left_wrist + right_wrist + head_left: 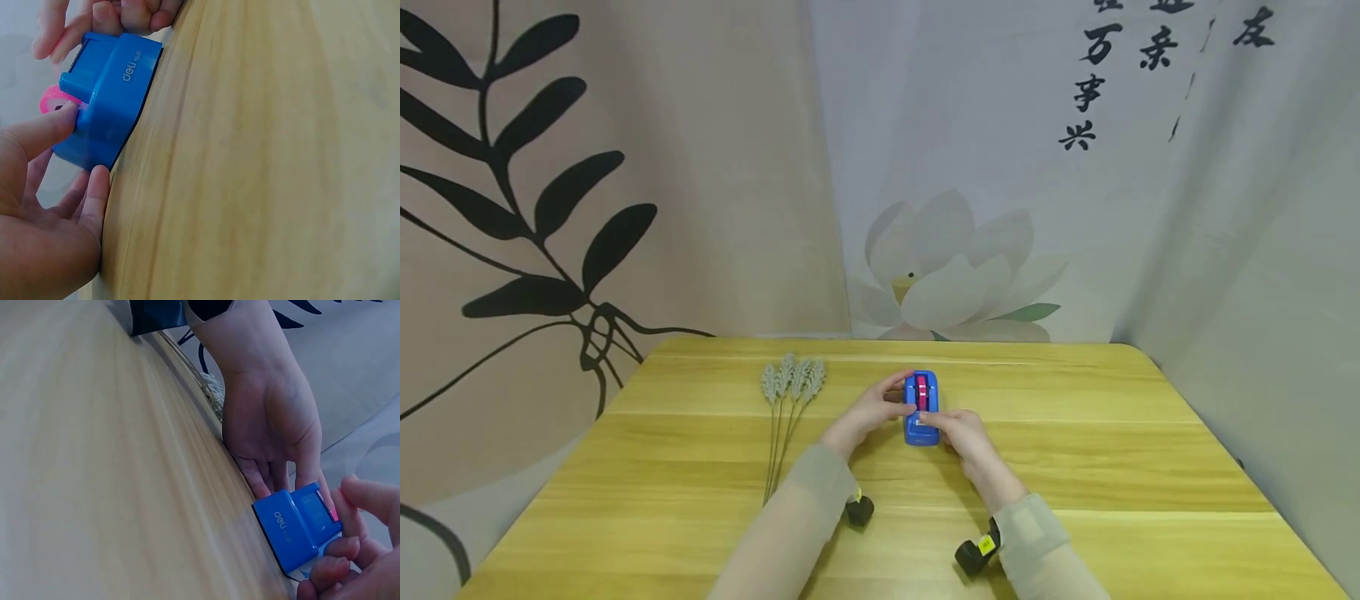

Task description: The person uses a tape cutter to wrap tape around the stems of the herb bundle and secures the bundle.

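A blue tape dispenser (932,393) with a pink roll (922,390) stands on the wooden table. My left hand (867,414) grips its left side. In the left wrist view the left thumb (59,125) presses by the roll (55,100), with fingertips low on the dispenser body (115,119). My right hand (967,435) holds the right side near the cutter end, its thumb reaching over the top. In the right wrist view the right hand's curled fingers (340,562) lie right at the dispenser (290,531). Any strip of tape between these fingers is hidden.
Several grey dried-flower stems (782,425) lie on the table (647,500), left of the left forearm. Black wrist cameras (859,510) hang under both sleeves. Behind the table's far edge hangs a printed curtain (737,167) with leaves, a lotus and writing.
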Available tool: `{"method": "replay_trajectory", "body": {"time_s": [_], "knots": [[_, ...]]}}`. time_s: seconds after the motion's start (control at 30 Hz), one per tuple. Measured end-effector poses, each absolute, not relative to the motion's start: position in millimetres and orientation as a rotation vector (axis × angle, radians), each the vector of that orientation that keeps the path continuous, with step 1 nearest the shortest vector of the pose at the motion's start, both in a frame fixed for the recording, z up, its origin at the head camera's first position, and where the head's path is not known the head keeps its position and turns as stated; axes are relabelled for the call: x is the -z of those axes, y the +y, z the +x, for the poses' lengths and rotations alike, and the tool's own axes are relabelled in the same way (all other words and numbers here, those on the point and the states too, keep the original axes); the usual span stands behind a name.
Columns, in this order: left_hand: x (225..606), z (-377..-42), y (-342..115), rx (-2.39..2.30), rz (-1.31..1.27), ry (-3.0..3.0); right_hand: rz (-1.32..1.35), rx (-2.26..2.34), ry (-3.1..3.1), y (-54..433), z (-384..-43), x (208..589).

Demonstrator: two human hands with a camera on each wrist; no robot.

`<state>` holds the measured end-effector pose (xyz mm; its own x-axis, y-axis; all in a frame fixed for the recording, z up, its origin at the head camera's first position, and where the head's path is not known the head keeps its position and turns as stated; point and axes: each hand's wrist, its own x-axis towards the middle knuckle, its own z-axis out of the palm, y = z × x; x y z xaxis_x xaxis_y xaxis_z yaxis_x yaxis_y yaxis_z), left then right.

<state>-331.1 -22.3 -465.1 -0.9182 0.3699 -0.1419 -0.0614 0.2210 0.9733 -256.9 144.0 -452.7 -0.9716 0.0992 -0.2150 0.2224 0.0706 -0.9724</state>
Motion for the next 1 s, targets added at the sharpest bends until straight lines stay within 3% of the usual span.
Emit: {"method": "replay_trajectory", "body": {"time_s": [1.0], "knots": [[467,-331,-22,-1.731,0.312,2.167,0.222,1.939,2.333,150,-235,452]]}}
